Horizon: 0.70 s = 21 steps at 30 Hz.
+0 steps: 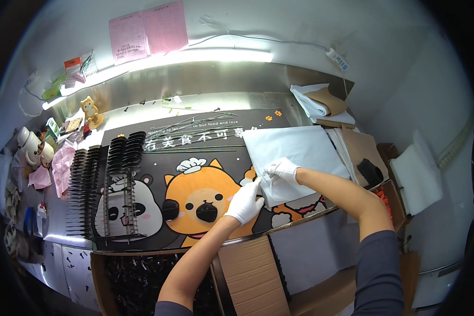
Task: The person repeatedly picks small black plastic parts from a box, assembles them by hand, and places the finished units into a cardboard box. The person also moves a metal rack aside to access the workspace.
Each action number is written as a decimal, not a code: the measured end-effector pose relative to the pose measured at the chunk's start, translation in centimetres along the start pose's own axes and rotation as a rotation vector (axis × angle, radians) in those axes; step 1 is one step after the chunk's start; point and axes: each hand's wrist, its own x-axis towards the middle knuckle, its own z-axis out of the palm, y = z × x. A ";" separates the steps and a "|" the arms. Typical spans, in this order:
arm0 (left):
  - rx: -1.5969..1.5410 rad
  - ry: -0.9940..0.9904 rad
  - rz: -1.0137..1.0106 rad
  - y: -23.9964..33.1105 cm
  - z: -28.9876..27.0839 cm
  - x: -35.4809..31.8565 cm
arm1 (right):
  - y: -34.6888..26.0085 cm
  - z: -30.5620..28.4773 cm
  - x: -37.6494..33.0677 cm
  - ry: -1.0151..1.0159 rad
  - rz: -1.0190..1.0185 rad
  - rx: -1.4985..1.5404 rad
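Both of my hands wear white gloves. My left hand pinches the near left corner of a white sheet that lies on a black mat with cartoon animals. My right hand grips the same sheet's left edge a little farther back. The sheet spreads out to the right, over the mat's right part. Several thin metal rods lie at the mat's far side.
Racks of black flat parts stand at the left on the mat. An open cardboard box of small black pieces sits at the near edge. Brown and white sheets are stacked at the back right. A cat figurine stands back left.
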 end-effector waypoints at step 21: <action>-1.072 -0.244 -0.019 24.1 -8.0 -13.4 | -8.4 1.8 -38.9 0.159 -0.880 -0.875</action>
